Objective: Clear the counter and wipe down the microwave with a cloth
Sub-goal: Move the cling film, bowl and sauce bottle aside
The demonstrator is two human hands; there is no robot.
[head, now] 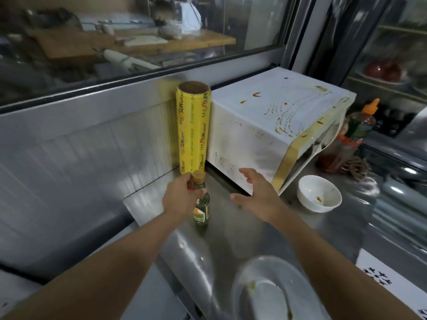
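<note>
Now left hand point(182, 197) grips upright bottle point(201, 207) neck, cap up.

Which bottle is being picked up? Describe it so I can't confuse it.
Start at the white microwave; a yellow roll stands against its left side. Before that roll stands a small green bottle, its neck held by the left hand. Unlike the orange-capped sauce bottle, its cap is gold.

A glass window point(138, 38) runs behind the sauce-streaked microwave point(277, 116). Through it, beyond the microwave, a wooden board point(69, 45) carries a rolling pin point(122, 58). Right of the microwave, a glass-fronted cabinet point(392, 54) holds red food point(383, 68).
</note>
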